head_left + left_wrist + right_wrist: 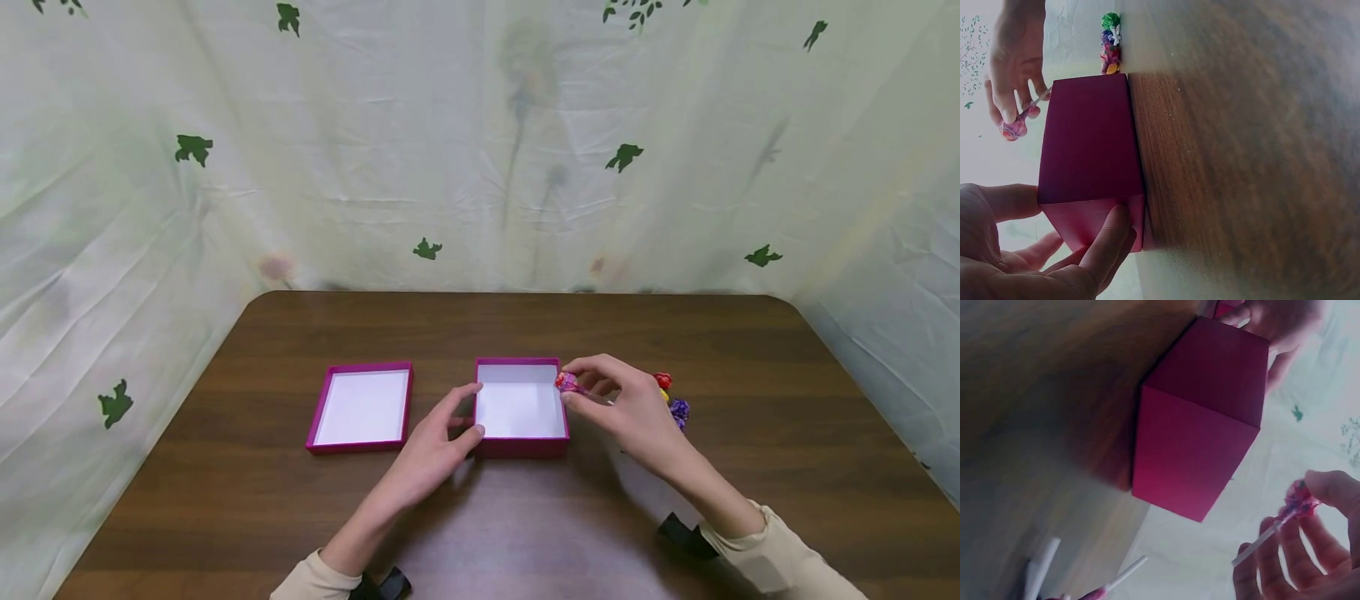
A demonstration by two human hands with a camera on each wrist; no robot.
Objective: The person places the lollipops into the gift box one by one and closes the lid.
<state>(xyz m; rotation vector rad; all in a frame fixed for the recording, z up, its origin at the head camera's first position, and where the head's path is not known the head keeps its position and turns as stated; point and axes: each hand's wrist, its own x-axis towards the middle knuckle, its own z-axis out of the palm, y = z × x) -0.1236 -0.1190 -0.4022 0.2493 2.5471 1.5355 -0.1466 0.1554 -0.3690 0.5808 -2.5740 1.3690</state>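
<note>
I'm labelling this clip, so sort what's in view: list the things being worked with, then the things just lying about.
In use:
- right hand, pinching a pink-wrapped lollipop over the box's right edge
- left hand, fingers on the open magenta box, which looks empty

Lying about:
- shallow magenta lid, left of the box
- other wrapped lollipops, behind the right hand
- wooden table

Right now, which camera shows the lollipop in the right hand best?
The right wrist view: the lollipop shows head and stick. The head view shows only its wrapped head; the left wrist view shows it small.
</note>
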